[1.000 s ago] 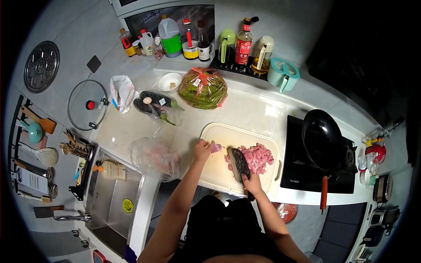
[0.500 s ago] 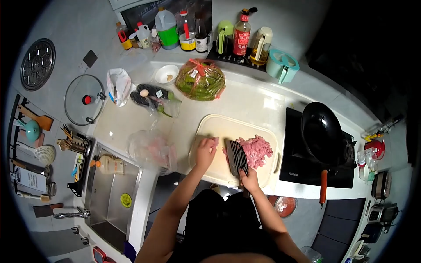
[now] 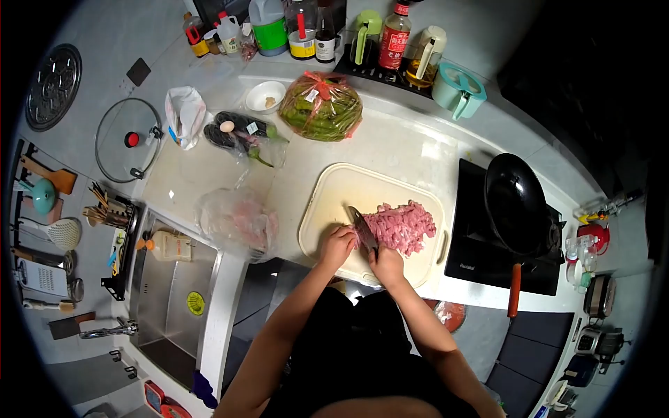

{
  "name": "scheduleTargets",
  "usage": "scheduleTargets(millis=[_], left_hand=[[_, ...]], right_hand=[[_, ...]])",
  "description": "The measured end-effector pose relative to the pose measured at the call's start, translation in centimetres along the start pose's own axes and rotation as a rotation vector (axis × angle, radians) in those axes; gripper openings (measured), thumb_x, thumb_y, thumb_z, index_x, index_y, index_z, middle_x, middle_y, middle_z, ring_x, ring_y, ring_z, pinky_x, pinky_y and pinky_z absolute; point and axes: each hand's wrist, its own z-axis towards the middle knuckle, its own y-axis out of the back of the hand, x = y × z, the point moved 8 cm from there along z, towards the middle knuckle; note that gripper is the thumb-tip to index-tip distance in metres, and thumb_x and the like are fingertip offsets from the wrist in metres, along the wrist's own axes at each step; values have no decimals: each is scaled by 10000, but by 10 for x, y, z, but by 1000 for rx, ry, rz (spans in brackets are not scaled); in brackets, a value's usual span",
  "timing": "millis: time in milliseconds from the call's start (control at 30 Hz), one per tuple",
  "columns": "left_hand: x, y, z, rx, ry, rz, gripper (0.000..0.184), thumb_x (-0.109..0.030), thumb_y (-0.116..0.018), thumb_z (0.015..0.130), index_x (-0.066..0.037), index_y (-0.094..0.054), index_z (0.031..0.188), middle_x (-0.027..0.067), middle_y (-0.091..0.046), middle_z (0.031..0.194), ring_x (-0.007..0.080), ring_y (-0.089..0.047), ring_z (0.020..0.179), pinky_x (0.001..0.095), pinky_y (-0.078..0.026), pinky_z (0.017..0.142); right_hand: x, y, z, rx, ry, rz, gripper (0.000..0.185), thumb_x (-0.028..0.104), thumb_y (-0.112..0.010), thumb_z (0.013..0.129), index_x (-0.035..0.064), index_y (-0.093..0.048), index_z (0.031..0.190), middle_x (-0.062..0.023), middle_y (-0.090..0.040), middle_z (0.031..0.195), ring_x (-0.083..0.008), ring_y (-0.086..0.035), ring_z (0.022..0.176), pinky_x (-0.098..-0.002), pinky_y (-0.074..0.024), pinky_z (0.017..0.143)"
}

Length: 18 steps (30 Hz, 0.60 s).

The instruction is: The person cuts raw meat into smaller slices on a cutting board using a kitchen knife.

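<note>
My right hand (image 3: 387, 266) grips the handle of a cleaver (image 3: 363, 230), whose blade stands edge-down on the cream cutting board (image 3: 322, 209). Just left of the blade, my left hand (image 3: 337, 245) has its fingers curled and pressed on a small piece of raw meat (image 3: 357, 243), mostly hidden by the fingers and the blade. To the right of the cleaver lies a heap of cut pink meat (image 3: 410, 224), spread over the right half of the board.
A black wok (image 3: 514, 202) sits on the stove (image 3: 481, 268) at right. On the counter's left are a plastic bag (image 3: 240, 223), bagged eggplants (image 3: 240, 136) with an egg (image 3: 227, 126), and a white bowl (image 3: 265, 97). Bagged green vegetables (image 3: 322, 108) stand behind. The sink (image 3: 167, 299) is at lower left.
The cleaver has turned from lying tilted with its broad side showing to standing edge-down. My left hand has moved right, close to the blade. The view has shifted slightly.
</note>
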Motion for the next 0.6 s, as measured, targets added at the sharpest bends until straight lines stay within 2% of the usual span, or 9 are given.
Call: scheduleTargets(millis=[300, 333, 433, 467, 567, 600], left_hand=[[15, -9, -5, -53, 47, -34, 106, -19, -665, 662, -30, -643, 765, 83, -637, 851, 264, -612, 791, 348, -501, 715], [17, -8, -5, -79, 78, 4, 124, -25, -667, 655, -33, -644, 777, 87, -637, 873, 268, -612, 792, 352, -501, 722], [25, -10, -2, 14, 125, 43, 134, -32, -662, 659, -36, -645, 792, 89, -635, 885, 270, -611, 807, 353, -501, 728], [24, -14, -4, 34, 99, 110, 131, -42, -660, 666, -40, -643, 796, 84, -634, 893, 264, -610, 823, 350, -500, 737], [18, -8, -7, -34, 57, 36, 87, -80, -640, 703, -53, -628, 785, 77, -621, 880, 262, -598, 854, 352, -493, 761], [16, -4, -8, -87, 63, 0, 69, -87, -648, 713, -65, -623, 774, 61, -624, 870, 258, -599, 854, 352, -492, 756]], right_hand=[[11, -12, 18, 156, -36, -131, 210, 215, -556, 783, 6, -562, 804, -223, -618, 646, -374, -630, 606, -466, -507, 552], [20, -10, 26, 112, -2, -86, 238, 231, -555, 798, -4, -562, 759, -218, -605, 621, -384, -612, 560, -480, -499, 509], [27, -33, 55, 49, -46, -15, 239, 233, -553, 804, -3, -561, 766, -221, -609, 631, -383, -615, 566, -477, -502, 512], [27, -37, 61, 47, -70, 8, 257, 233, -548, 814, -21, -563, 780, -244, -601, 642, -406, -609, 585, -486, -496, 535], [9, -26, 55, -144, -91, 218, 268, 208, -535, 823, -53, -547, 883, -291, -591, 684, -431, -606, 643, -498, -490, 596], [-11, -31, 51, -141, -154, 251, 304, 229, -547, 819, -65, -548, 896, -303, -583, 705, -441, -595, 660, -496, -479, 607]])
